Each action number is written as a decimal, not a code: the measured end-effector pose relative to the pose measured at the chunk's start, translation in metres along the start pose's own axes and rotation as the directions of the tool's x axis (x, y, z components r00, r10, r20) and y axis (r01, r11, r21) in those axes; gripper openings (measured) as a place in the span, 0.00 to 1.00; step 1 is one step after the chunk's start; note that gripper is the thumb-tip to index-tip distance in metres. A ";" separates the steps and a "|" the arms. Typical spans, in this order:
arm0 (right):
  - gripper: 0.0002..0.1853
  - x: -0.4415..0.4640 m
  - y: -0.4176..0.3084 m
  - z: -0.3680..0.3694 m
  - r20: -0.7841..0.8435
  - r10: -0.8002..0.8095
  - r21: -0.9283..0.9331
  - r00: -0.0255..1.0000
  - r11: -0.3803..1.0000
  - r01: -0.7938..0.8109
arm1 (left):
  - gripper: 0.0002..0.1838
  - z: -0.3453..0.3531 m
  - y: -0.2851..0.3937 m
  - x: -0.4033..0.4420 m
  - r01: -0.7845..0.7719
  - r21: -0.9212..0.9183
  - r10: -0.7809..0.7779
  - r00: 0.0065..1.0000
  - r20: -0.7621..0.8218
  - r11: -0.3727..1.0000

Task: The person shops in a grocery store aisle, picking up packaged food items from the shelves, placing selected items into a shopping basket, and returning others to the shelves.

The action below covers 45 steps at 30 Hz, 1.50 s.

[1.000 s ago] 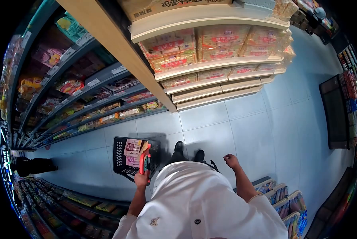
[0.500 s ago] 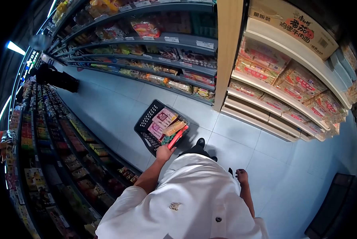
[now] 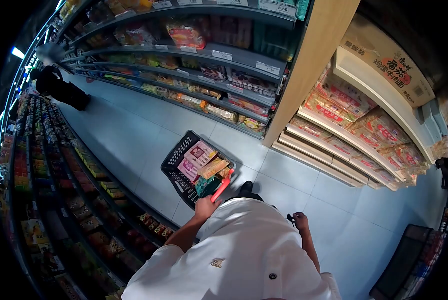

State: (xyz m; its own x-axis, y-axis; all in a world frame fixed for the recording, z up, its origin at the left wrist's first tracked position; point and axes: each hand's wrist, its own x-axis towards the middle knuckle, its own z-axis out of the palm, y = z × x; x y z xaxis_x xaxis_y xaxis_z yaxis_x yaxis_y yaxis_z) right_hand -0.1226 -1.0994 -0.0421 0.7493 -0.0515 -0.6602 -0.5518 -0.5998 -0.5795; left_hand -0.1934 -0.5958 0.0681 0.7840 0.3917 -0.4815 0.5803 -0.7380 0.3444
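Black shopping basket (image 3: 174, 154): left of centre, just ahead of the wearer, above the tiled floor (image 3: 129, 135). Can't tell if its base touches down. Tilted in view, perforated walls.

Left hand (image 3: 205, 206): grip wrapped round the near end of the red handle (image 3: 223, 187), at the basket's near right side.

Contents: pink-and-white pack (image 3: 200, 154) on the far side, second pink pack (image 3: 188, 170) left of it, tan pack (image 3: 213, 169) lying across to the right, teal item (image 3: 208, 187) nearest the hand. Teal one partly hidden, can't identify.

Right hand (image 3: 300, 221): low at the wearer's right side, fingers curled, well apart from the basket. Small dark item (image 3: 290, 218) just left of it; can't tell if the grip has hold of it.

Wearer: white shirt (image 3: 244, 240), one dark shoe (image 3: 246, 187) showing just right of the basket.

Around: dark shelf unit (image 3: 234, 52) on the far side with bagged snacks and price tags. Wooden post (image 3: 314, 70) at its right end, then cream shelves (image 3: 369, 80) with a noodle carton (image 3: 389, 62) above red-labelled packs (image 3: 341, 97). Long shelf row (image 3: 79, 200) down the left. Person in dark clothing (image 3: 61, 90) far left in the aisle. Dark panel (image 3: 401, 262) near right.
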 end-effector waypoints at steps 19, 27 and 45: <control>0.25 0.085 -0.075 -0.108 0.015 -0.291 -0.293 0.957 0.913 0.283 | 0.28 0.031 0.016 -0.006 -0.059 -0.028 0.049 0.959 -0.280 0.998; 0.19 0.103 -0.076 -0.242 -0.161 -0.310 0.269 0.937 0.900 0.343 | 0.33 0.078 0.033 -0.003 -0.001 -0.019 -0.005 0.947 -0.320 1.000; 0.16 -0.041 -0.323 -0.486 -0.500 -0.724 0.015 0.474 0.540 0.841 | 0.24 0.090 0.138 0.023 0.138 -0.126 -0.174 0.922 -0.347 0.982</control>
State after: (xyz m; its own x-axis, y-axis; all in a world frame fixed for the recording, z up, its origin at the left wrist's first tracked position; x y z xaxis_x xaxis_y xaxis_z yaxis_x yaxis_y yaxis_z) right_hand 0.2029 -1.2920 0.4044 0.9382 0.0105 0.3459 0.3268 -0.3557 -0.8756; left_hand -0.1153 -0.7381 0.0320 0.6981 0.6799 -0.2244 0.7061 -0.6018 0.3732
